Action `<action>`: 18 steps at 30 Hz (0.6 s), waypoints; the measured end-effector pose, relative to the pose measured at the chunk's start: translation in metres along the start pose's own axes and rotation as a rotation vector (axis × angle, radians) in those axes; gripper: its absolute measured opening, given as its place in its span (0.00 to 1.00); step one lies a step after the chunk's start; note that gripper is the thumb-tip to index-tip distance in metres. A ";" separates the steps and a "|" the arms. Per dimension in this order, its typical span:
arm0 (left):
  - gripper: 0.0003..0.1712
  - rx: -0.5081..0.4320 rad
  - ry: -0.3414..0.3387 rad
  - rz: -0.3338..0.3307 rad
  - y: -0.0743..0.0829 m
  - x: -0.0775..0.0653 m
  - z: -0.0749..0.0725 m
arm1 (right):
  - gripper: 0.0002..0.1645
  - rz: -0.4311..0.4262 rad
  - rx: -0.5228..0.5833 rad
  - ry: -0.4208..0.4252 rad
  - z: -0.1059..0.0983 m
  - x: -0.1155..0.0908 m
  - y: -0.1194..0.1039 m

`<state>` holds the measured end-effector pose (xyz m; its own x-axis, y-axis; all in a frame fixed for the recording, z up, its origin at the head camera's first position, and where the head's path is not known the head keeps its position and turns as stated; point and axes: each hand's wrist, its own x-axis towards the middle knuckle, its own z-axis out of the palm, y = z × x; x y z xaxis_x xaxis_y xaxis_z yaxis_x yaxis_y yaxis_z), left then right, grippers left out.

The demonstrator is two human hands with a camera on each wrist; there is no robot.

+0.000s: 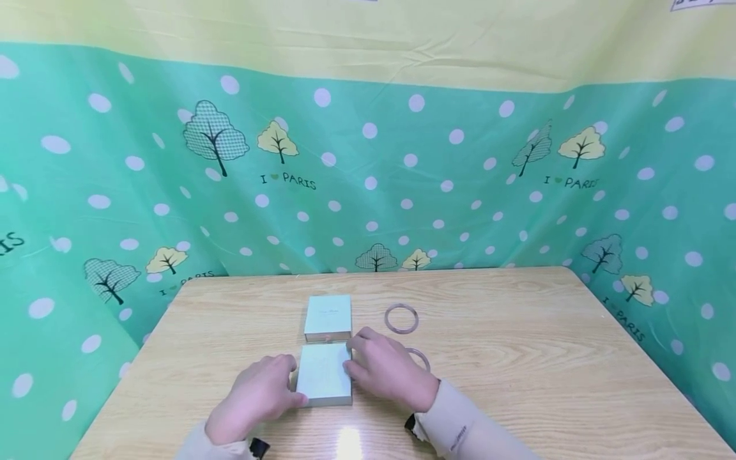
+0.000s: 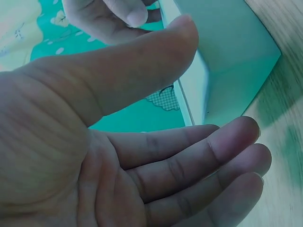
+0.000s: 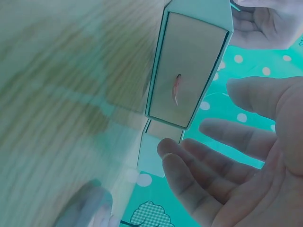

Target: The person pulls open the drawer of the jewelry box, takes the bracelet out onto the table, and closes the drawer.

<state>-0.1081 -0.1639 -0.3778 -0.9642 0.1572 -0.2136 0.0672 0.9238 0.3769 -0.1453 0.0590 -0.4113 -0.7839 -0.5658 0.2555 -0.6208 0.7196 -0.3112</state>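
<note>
A pale blue drawer-style box point(image 1: 325, 374) lies on the table between the two hands. At its left side my left hand point(image 1: 261, 390) has its thumb against the near left corner, fingers loosely extended along that side in the left wrist view. My right hand point(image 1: 385, 367) is by the box's right side; in the right wrist view its relaxed fingers point(image 3: 199, 184) stand apart from a drawer front point(image 3: 187, 71) with a small pink ribbon pull point(image 3: 176, 90). Directly behind sits a second pale blue box point(image 1: 328, 316). Neither hand grips anything.
One purplish ring-shaped bangle point(image 1: 402, 319) lies right of the rear box. Another bangle point(image 1: 422, 358) is partly covered by the right hand. The wooden table point(image 1: 517, 345) meets a green dotted curtain point(image 1: 368, 191) at the back and sides.
</note>
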 end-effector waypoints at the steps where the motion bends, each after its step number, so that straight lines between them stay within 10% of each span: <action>1: 0.26 0.003 -0.007 -0.002 0.001 0.001 0.000 | 0.21 0.003 -0.001 0.000 0.000 0.001 0.000; 18: 0.24 0.032 -0.013 0.017 0.001 0.006 0.006 | 0.20 -0.024 -0.027 -0.075 0.006 0.003 0.003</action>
<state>-0.1117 -0.1598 -0.3844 -0.9595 0.1769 -0.2193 0.0913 0.9316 0.3518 -0.1497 0.0568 -0.4170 -0.7681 -0.6106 0.1928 -0.6394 0.7158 -0.2807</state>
